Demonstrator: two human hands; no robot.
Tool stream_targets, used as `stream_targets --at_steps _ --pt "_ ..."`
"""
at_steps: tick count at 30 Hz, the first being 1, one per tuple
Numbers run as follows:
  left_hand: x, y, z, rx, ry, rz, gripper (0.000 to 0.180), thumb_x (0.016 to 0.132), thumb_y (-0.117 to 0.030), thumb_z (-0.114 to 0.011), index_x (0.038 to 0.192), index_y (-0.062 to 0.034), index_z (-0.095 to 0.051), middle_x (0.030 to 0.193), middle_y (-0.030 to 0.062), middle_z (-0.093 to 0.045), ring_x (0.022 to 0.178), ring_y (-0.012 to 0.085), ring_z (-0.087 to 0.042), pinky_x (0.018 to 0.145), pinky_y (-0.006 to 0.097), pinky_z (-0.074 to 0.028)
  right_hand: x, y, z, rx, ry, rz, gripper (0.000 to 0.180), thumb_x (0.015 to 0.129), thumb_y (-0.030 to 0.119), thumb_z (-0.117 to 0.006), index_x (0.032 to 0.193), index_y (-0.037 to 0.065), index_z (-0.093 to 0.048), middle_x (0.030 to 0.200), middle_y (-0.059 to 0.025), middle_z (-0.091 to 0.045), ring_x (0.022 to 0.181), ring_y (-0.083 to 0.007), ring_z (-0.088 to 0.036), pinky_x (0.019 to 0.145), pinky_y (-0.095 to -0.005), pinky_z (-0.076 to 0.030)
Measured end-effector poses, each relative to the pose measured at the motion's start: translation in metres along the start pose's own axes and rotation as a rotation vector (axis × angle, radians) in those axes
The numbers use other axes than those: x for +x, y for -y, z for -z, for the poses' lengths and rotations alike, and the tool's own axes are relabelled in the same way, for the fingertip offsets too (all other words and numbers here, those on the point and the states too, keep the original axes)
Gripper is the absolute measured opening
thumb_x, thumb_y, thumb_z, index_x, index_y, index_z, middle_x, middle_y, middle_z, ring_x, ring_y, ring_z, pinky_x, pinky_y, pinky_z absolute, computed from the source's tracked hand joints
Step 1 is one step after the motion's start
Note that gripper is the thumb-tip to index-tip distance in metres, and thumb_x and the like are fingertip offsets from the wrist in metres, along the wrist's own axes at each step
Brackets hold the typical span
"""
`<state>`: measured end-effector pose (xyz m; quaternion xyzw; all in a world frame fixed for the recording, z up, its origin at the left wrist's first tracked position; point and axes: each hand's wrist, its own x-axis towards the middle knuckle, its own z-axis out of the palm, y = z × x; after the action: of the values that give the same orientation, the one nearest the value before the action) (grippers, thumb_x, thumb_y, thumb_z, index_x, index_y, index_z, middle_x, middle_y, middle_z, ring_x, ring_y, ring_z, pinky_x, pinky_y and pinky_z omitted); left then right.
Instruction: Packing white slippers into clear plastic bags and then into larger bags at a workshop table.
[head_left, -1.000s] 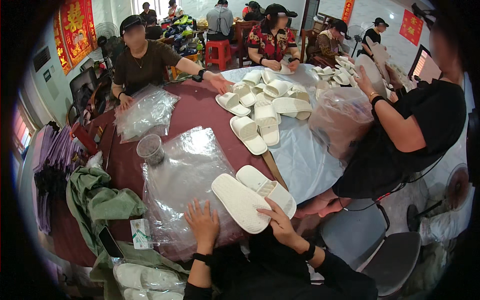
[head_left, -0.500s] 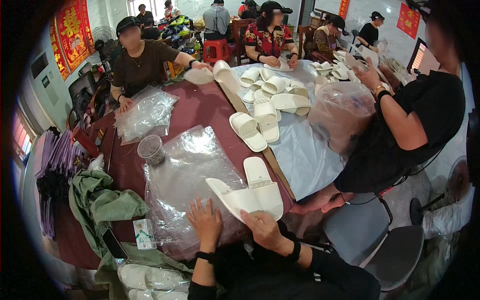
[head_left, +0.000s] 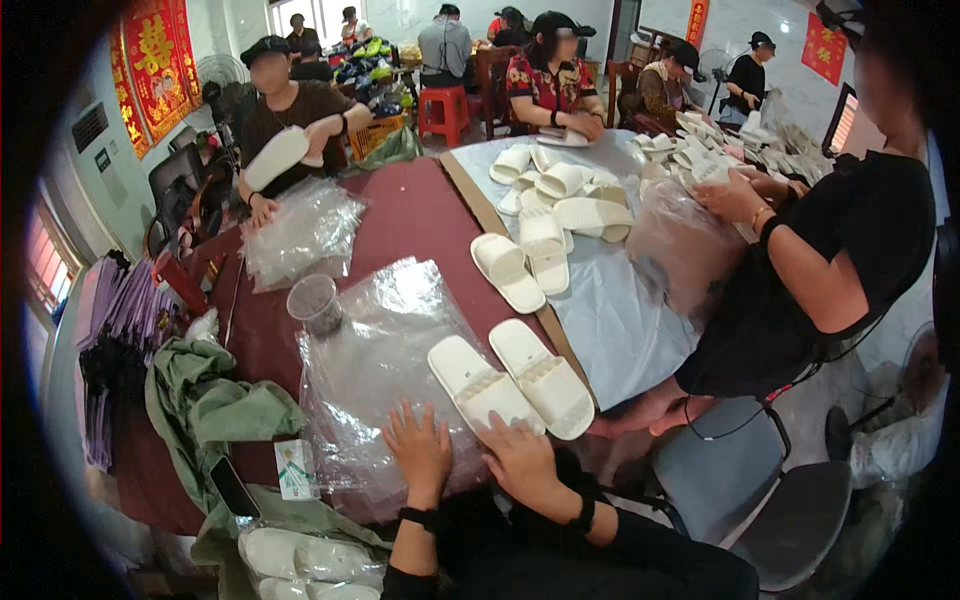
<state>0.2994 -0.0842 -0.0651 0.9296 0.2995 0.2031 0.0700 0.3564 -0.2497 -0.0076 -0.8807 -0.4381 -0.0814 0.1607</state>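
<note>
1. Two cream slippers, the left slipper (head_left: 478, 380) and the right slipper (head_left: 543, 380), lie side by side at the near edge of the table, insoles up. Both are plain open-toed slides with smooth, rounded heels pointing away from the person, a small dark mark on each insole, and one broad band with a ridged edge.
2. The right hand (head_left: 522, 460) lies with its fingers over the toe end of the left slipper; whether they grip it or merely rest there, I cannot tell.
3. The left hand (head_left: 418, 452) is spread flat on clear plastic bags (head_left: 375, 350), released and grasping nothing.
4. A clear tub (head_left: 314, 304) stands at the bags' far left edge, on a dark red tablecloth (head_left: 405, 225).
5. Beyond, more cream slippers (head_left: 560, 182) are heaped on a pale sheet (head_left: 625, 345).
</note>
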Motion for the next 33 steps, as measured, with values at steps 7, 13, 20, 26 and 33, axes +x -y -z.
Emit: stream_targets --at_steps 7,13,20,26,33 --pt "-0.001 0.002 0.004 -0.064 0.104 0.031 0.044 0.087 -0.032 -0.052 0.127 -0.0132 -0.051 0.14 0.0213 -0.036 0.132 0.0407 -0.026 0.108 0.056 -0.015 0.051 -0.07 0.007 -0.105 0.057 0.1 0.066 0.079 0.049 -0.061 0.136 0.02 -0.043 0.103 -0.022 -0.058 0.103 -0.0369 -0.053 0.09 -0.0521 -0.035" --pt "0.014 0.024 0.016 -0.527 0.186 0.115 0.047 0.079 -0.025 -0.057 0.123 -0.0105 -0.05 0.129 0.0206 -0.045 0.123 0.0423 -0.035 0.102 0.059 -0.022 0.073 -0.083 0.005 0.005 0.252 0.109 0.06 0.077 0.056 -0.06 0.121 0.015 -0.05 0.075 -0.0124 -0.065 0.077 -0.0292 -0.064 0.076 -0.0447 -0.043" --pt "-0.027 0.034 0.05 0.048 0.015 -0.085 0.039 0.075 -0.027 -0.065 0.111 -0.0128 -0.059 0.124 0.0192 -0.05 0.118 0.0417 -0.042 0.099 0.061 -0.025 0.084 -0.08 -0.004 0.118 0.173 -0.159 0.055 0.079 0.062 -0.056 0.084 0.008 -0.06 0.064 -0.0113 -0.061 0.061 -0.0291 -0.062 0.053 -0.042 -0.044" --pt "-0.055 0.056 0.0 0.101 0.152 -0.095 0.048 0.087 -0.04 -0.051 0.128 -0.0162 -0.052 0.131 0.0241 -0.046 0.122 0.047 -0.038 0.097 0.066 -0.027 0.064 -0.083 0.003 0.448 -0.067 -0.375 0.055 0.08 0.059 -0.057 0.077 0.005 -0.061 0.065 -0.014 -0.062 0.061 -0.0328 -0.062 0.054 -0.0426 -0.045" --pt "-0.044 0.012 0.043 -0.028 0.491 -0.032 0.057 0.085 -0.048 -0.054 0.131 -0.0143 -0.049 0.133 0.0256 -0.044 0.12 0.0487 -0.04 0.095 0.066 -0.029 0.069 -0.08 -0.003 1.511 -0.164 -0.672 0.031 0.088 0.031 -0.061 0.097 0.002 -0.054 0.08 -0.0055 -0.061 0.065 -0.0128 -0.057 0.056 -0.0258 -0.045"
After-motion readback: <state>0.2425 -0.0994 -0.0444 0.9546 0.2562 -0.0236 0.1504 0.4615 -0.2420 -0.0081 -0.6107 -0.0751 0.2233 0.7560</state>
